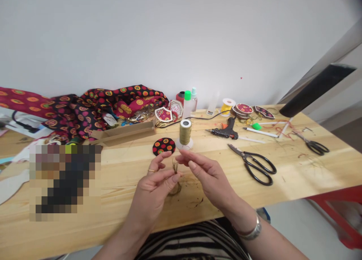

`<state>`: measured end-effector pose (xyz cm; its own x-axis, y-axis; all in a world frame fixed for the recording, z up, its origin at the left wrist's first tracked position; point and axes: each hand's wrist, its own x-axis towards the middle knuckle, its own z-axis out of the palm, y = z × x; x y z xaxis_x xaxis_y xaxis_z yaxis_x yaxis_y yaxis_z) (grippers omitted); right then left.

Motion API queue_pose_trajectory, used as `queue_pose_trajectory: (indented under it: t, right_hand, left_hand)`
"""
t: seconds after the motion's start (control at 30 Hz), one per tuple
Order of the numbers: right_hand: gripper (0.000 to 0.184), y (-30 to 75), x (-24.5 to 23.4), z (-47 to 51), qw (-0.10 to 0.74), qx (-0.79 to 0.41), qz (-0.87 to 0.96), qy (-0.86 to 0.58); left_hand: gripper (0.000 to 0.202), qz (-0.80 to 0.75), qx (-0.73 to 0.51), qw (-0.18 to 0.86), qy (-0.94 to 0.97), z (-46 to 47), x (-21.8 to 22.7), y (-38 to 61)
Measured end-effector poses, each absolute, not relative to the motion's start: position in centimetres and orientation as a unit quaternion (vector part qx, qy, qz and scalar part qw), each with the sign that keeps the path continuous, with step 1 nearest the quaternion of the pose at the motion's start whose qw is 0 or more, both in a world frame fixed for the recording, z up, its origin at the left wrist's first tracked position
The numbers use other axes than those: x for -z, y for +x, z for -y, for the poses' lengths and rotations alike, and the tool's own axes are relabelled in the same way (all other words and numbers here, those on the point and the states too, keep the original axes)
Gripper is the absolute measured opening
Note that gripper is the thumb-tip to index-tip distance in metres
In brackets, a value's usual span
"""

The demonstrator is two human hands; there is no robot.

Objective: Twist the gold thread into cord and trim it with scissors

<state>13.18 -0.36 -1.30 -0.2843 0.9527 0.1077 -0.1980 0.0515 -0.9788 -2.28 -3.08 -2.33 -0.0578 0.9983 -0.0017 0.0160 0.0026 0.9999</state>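
My left hand (157, 184) pinches a small bundle of olive-gold thread (175, 169) between thumb and fingers, just above the wooden table (118, 169). My right hand (203, 169) is beside it, fingers pinched together at the thread's upper end. A loose loop of thread hangs below the hands. Behind them stands a spool of olive-gold thread (185, 132), and a round black fabric disc with red and yellow dots (164, 146) lies to its left.
Black scissors (254, 164) lie right of my hands, a second pair (313, 145) farther right. A glue gun (224, 132), bottles (187, 103), a yellow ribbon roll (227, 105), fabric discs (243, 110), patterned cloth (93, 109) and a cardboard strip (124, 133) crowd the back.
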Motion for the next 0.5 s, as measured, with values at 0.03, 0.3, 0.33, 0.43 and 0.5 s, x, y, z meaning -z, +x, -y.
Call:
queue_pose_trajectory:
  t: [0.03, 0.3, 0.33, 0.43, 0.5]
  right_hand:
    - [0.03, 13.0, 1.4, 0.4, 0.481, -0.611, 0.533, -0.333]
    - [0.027, 11.7, 1.3, 0.7, 0.437, -0.66, 0.539, -0.289]
    - [0.026, 11.7, 1.3, 0.7, 0.426, -0.662, 0.544, -0.291]
    - [0.019, 11.6, 1.3, 0.7, 0.408, -0.667, 0.54, -0.312]
    - [0.013, 11.6, 1.4, 0.7, 0.408, -0.653, 0.537, -0.344]
  left_hand:
    - [0.009, -0.517, -0.525, 0.486, 0.47, 3.0, 2.4, -2.2]
    - [0.007, -0.471, -0.589, 0.565, 0.335, 2.9, 1.9, -1.4]
    - [0.007, -0.47, -0.589, 0.569, 0.329, 2.8, 1.9, -1.5]
    - [0.007, -0.464, -0.594, 0.573, 0.322, 2.7, 1.9, -1.6]
    - [0.007, -0.456, -0.599, 0.576, 0.318, 2.6, 2.0, -1.6]
